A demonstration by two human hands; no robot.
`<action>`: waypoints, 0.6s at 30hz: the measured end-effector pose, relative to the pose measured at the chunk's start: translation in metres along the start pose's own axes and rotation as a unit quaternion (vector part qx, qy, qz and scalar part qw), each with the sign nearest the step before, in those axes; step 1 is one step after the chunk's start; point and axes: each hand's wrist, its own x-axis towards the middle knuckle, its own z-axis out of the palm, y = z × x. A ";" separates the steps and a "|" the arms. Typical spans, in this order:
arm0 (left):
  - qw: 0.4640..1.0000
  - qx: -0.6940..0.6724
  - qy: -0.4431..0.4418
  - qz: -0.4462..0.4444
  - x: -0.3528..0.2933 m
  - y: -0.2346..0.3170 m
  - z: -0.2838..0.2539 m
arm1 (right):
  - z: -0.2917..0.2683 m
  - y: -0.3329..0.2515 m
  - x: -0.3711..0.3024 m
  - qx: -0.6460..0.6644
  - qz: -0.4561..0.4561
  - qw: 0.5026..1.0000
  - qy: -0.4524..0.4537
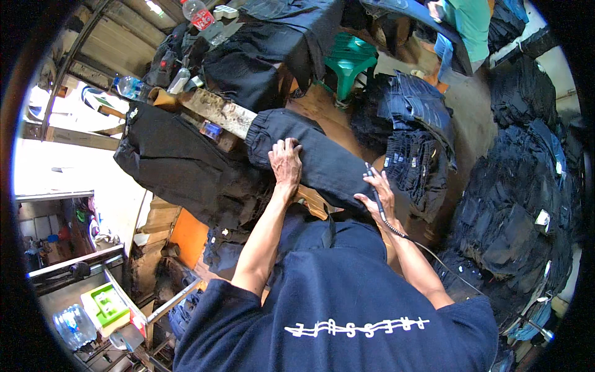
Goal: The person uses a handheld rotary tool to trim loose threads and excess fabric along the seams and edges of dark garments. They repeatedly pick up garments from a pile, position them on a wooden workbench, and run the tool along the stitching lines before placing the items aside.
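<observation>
I'm looking down on a pair of dark, near-black denim trousers (pixel 310 158) with one leg pulled over a worn wooden plank (pixel 217 111) that slopes away from the body. My left hand (pixel 286 162) lies flat on the leg near its elasticated cuff, fingers spread, pressing the cloth down. My right hand (pixel 379 197) is closed in a pen grip around a slim black corded hand tool (pixel 375 189), its tip resting on the lower end of the same leg; the coiled cable (pixel 427 251) trails back past my forearm.

As I judge it, this pair is mid-treatment, with the tool on the fabric and the leg not yet pulled off the plank. I can't make out any mark left on the cloth. To my right, heaps of folded dark blue jeans (pixel 520 217) are stacked high; worked or waiting, I can't tell.

Containers now: a clear plastic water bottle (pixel 74 325) at lower left, contents unclear, and beside it a green open tray (pixel 106 304) holding small bits I can't identify.
</observation>
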 end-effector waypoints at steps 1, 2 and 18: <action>0.999 0.045 0.028 -0.006 0.000 -0.008 -0.007 | 0.003 -0.005 0.001 -0.006 0.011 1.000 -0.011; 0.995 0.080 0.051 -0.002 0.000 -0.016 -0.014 | 0.005 -0.010 0.002 -0.024 0.014 1.000 -0.010; 0.986 0.034 0.158 -0.033 0.090 -0.159 -0.047 | 0.152 -0.120 0.065 -0.034 0.025 0.999 0.011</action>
